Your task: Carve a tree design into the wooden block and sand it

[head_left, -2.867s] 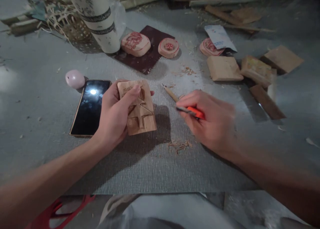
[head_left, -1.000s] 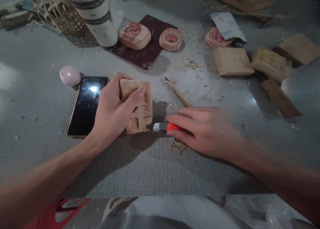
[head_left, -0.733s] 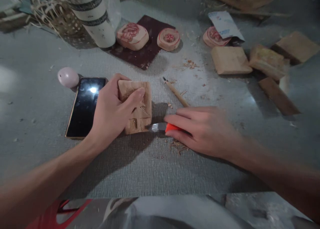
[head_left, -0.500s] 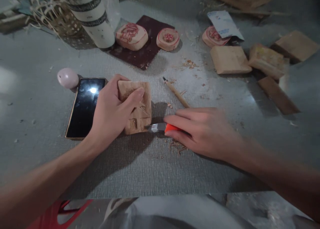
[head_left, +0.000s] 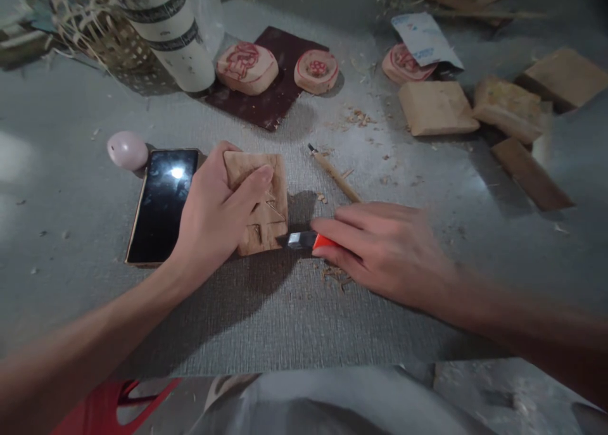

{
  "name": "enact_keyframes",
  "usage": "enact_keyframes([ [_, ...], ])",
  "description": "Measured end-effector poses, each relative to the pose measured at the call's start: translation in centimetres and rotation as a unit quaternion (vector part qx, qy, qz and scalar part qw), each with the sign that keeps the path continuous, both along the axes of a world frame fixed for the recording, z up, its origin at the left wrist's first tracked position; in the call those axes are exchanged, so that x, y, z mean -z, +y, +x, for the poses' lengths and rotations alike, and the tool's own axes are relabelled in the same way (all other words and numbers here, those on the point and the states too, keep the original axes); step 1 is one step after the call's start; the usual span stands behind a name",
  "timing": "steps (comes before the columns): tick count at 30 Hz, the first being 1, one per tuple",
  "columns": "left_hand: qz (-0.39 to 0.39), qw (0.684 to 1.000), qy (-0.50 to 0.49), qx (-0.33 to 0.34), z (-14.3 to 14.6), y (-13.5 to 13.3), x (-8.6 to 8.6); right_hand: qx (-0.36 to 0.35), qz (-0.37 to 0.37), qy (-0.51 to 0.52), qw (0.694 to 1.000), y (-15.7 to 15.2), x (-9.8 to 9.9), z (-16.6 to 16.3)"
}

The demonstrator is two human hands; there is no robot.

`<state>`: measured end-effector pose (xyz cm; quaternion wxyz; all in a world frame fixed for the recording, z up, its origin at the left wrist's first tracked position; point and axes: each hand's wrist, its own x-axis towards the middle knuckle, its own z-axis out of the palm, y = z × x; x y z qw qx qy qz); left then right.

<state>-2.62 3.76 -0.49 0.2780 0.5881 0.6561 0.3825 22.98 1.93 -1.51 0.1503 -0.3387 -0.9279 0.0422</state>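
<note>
My left hand (head_left: 213, 213) is wrapped over a small wooden block (head_left: 266, 216) with a tree shape carved in relief, pressing it down on the grey mat (head_left: 266, 321). My right hand (head_left: 380, 248) is closed on an orange-handled knife (head_left: 308, 240). Its metal blade touches the block's lower right edge. A few wood shavings (head_left: 335, 273) lie just under my right hand.
A dark phone (head_left: 161, 204) lies left of the block, beside a pink egg-shaped object (head_left: 126, 150). A thin wooden tool (head_left: 332, 174) lies beyond my right hand. Red-marked carved blocks (head_left: 247, 66) rest on a dark board (head_left: 280, 99); plain wood pieces (head_left: 437, 107) lie at right. A patterned cylinder (head_left: 173, 33) stands far left.
My right hand brought the knife from above the mat down to the block's lower right edge. The left hand pressed the block flat. In the last second little has moved.
</note>
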Motion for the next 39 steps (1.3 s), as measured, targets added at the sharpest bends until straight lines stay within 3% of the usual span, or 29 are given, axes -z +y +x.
enact_keyframes([
  [12,-0.012,0.999,-0.035,0.009,-0.2,0.0,0.6,-0.004,0.045,0.017,0.999,0.2,0.7,-0.1],
  [21,0.020,0.998,-0.063,0.018,-0.3,0.1,0.8,-0.038,0.009,0.028,0.999,0.6,0.9,0.4],
  [30,-0.004,0.999,-0.045,0.010,-0.3,-0.2,0.4,-0.017,-0.025,0.021,0.999,0.2,0.4,0.2],
  [39,-0.008,1.000,-0.027,-0.003,0.1,-0.5,0.2,0.010,0.009,0.013,1.000,-0.4,0.6,-0.2],
])
